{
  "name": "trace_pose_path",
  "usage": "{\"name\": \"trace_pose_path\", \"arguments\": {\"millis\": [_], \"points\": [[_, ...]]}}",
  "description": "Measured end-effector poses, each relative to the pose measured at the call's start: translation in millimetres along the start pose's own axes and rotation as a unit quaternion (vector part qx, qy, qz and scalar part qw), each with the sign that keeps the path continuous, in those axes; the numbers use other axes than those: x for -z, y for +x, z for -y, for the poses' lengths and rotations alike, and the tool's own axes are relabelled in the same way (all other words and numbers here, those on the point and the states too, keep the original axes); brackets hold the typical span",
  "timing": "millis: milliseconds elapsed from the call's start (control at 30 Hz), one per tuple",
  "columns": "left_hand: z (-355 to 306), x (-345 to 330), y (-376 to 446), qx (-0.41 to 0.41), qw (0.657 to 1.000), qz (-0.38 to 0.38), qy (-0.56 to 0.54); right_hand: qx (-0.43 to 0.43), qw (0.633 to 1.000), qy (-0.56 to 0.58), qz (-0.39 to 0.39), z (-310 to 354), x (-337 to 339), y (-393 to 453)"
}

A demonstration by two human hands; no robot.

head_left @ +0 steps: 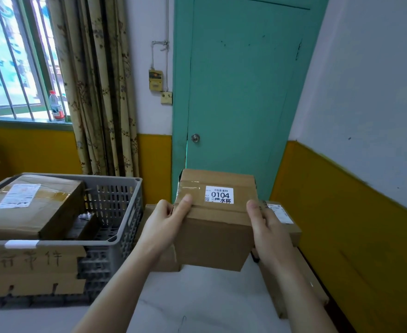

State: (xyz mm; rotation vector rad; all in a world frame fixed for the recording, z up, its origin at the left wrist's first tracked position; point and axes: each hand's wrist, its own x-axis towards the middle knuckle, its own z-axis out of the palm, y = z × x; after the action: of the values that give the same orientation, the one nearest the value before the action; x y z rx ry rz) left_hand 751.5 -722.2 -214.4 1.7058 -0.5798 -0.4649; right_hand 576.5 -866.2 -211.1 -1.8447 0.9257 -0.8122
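Observation:
I hold a taped brown cardboard box [218, 227] in front of me, above the white table [197, 296]. A white label [219, 194] on its top reads 0104. My left hand [166, 222] grips the box's left side with the thumb lying on top. On the right side my right hand [267, 224] grips it the same way, thumb on the top edge. The fingers of both hands are hidden behind the box.
A grey plastic crate [116, 212] stands at the left with a large labelled carton [29, 205] inside and cardboard [34, 267] taped to its front. More cardboard boxes [286, 222] lie behind and to the right. A teal door [240, 92] and yellow-and-white walls close the space ahead.

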Motion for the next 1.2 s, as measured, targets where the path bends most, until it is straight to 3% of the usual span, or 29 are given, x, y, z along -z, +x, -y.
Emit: {"name": "trace_pose_path", "arguments": {"millis": [333, 500, 600, 700, 900, 1067, 1200], "points": [[4.6, 1.6, 0.8, -0.004, 0.997, 0.050, -0.055, -0.027, 0.998, 0.021, 0.049, -8.2, 4.0, 5.2], [2.3, -5.3, -4.3, -0.040, 0.999, 0.030, 0.016, 0.015, 0.999, -0.008, 0.046, -9.8, 0.7, 4.3], [6.6, -0.2, -3.2, -0.032, 0.998, 0.044, 0.019, -0.009, 0.999, 0.010, 0.047, -9.4, 3.7, 0.6], [5.4, -0.9, -3.6, -0.020, 0.999, 0.032, -0.014, -0.025, 0.999, 0.017, 0.025, -7.7, 2.6, 0.3], [2.2, -8.5, -9.6, -0.073, 0.996, 0.001, 0.051, 0.024, 0.999, -0.026, -0.004, -9.6, -1.7, -0.3], [-2.7, -4.7, -9.7, -0.013, 1.000, -0.005, -0.003, -0.017, 1.000, -0.022, -0.012, -5.7, -0.5, -4.7], [-4.6, -9.0, -12.2, -0.066, 0.995, -0.034, 0.059, 0.012, 0.997, -0.061, -0.040, -6.5, -2.8, -5.1]]}}
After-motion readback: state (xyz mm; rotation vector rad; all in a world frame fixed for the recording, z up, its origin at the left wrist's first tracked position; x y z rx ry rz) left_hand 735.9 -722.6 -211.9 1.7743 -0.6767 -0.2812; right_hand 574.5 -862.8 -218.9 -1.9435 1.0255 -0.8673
